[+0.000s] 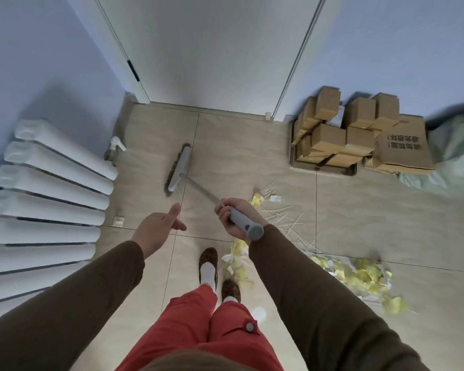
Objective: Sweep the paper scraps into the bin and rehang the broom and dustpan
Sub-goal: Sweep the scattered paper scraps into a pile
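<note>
Head-camera footage is bordered at far left by a white radiator (46,188) against the wall, and a small paper scrap (118,220) is seen on the tiled floor (239,145) near it. Next, the left hand (156,231) is held out empty with fingers relaxed and straight, while the broom (180,168) is gripped by its grey handle in the right hand (235,216), its head set down on the tiles ahead. Yellow and white paper scraps (359,277) are scattered to the right, below stacked cardboard boxes (359,132).
</note>
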The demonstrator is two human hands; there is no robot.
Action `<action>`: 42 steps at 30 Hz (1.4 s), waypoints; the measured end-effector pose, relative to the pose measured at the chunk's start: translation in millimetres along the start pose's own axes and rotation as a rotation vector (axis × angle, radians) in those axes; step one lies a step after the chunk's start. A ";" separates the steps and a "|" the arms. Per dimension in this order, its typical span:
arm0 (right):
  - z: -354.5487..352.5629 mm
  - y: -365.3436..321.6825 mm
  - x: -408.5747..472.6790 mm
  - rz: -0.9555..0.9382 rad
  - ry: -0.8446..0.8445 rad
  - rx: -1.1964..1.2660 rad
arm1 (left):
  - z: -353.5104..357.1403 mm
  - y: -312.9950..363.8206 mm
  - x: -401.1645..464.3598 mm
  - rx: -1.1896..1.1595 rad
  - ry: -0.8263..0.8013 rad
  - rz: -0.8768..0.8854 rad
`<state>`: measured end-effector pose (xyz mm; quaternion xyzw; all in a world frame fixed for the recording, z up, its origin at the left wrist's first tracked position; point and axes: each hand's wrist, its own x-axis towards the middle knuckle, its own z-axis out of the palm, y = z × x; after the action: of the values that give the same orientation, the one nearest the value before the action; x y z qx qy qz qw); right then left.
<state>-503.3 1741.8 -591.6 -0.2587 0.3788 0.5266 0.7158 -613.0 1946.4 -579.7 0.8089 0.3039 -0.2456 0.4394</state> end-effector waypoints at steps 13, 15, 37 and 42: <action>-128.8 11.4 -147.4 -0.228 0.323 0.304 | 15.6 44.7 45.9 0.156 -0.216 0.074; -135.0 22.3 -165.3 -0.274 0.402 0.299 | 24.4 58.4 43.3 0.146 -0.231 0.099; -206.3 63.8 -210.6 0.057 0.104 -0.127 | 187.5 82.1 -103.1 0.210 -0.013 0.011; -252.0 62.4 -203.8 0.120 0.157 -0.166 | 212.4 71.0 -138.1 0.190 0.007 -0.012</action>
<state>-662.9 1453.7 -569.8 -0.3346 0.4035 0.5761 0.6272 -686.4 1695.1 -552.8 0.8460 0.2853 -0.2732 0.3582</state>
